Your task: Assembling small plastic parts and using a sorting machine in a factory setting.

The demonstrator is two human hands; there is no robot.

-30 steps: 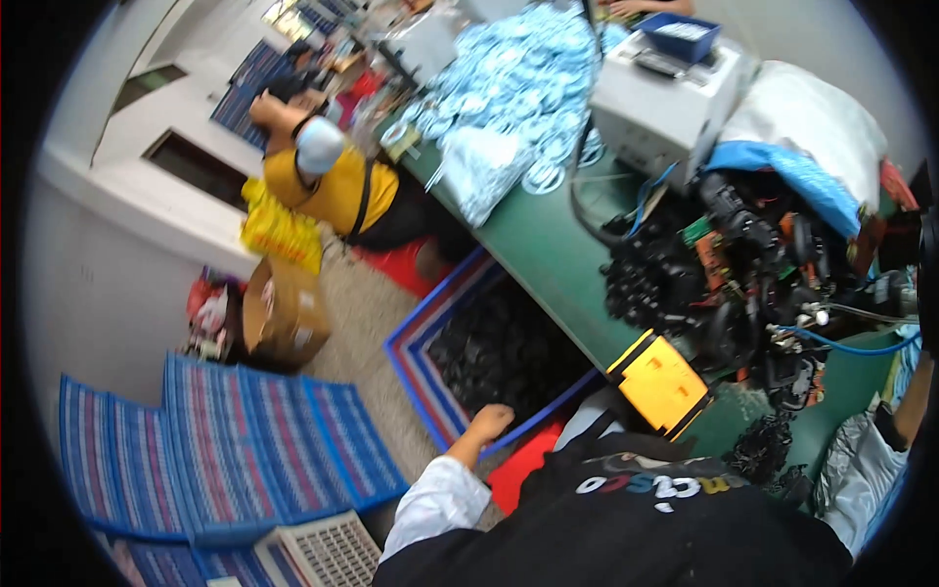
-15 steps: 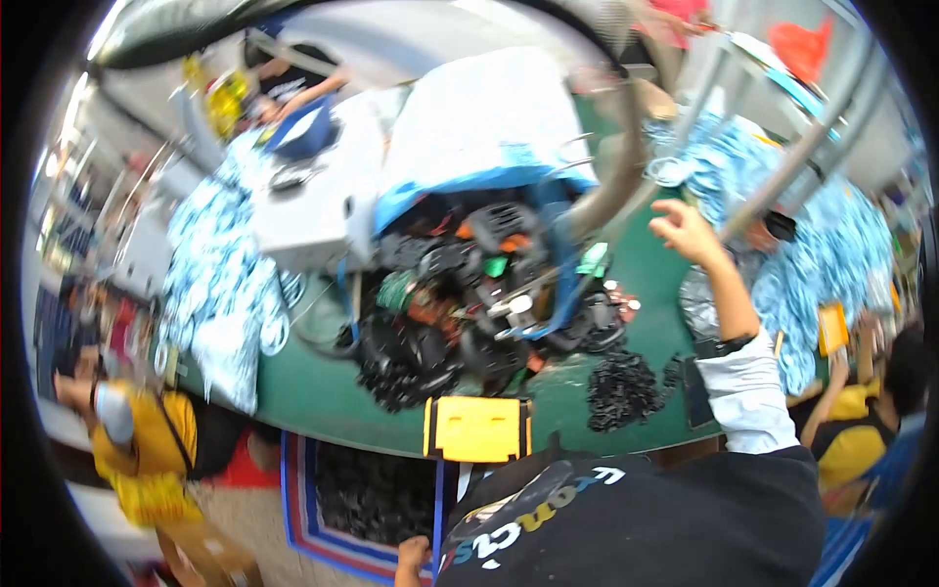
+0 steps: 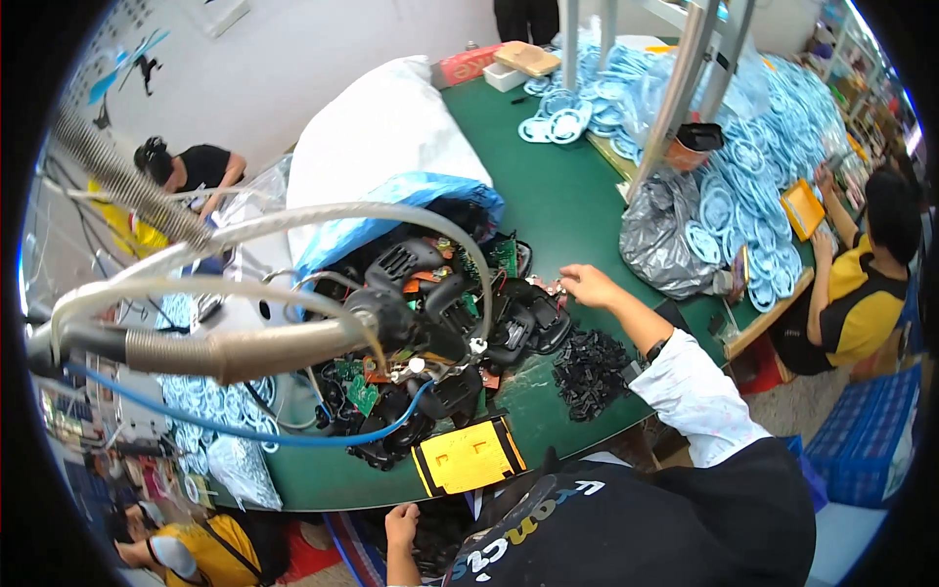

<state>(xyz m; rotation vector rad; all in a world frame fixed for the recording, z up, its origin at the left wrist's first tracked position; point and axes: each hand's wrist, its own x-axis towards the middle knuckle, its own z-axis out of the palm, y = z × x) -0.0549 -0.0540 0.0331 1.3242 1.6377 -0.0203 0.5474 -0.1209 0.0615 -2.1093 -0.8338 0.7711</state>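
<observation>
My right hand (image 3: 587, 286) reaches out over the green table (image 3: 567, 196), fingers stretched toward small parts beside a heap of black plastic housings (image 3: 518, 328) and green circuit boards (image 3: 364, 394). Nothing shows in its grip. A pile of small black clips (image 3: 587, 370) lies just under my right forearm. My left hand (image 3: 401, 528) hangs below the table's near edge, by a bin of dark parts; whether it holds anything is hidden. A yellow tray (image 3: 468, 457) sits at the near edge between my arms.
A hanging tool with coiled hose and blue cable (image 3: 245, 347) dangles at the left. A white sack (image 3: 377, 132) and blue bag lie behind the heap. Light-blue rings (image 3: 758, 166) and a grey bag (image 3: 665, 235) cover the right side. Other people sit around the table.
The view has swung round to face the table. My right hand has come down from a raised position to the black housings. My left hand stays low by the bin.
</observation>
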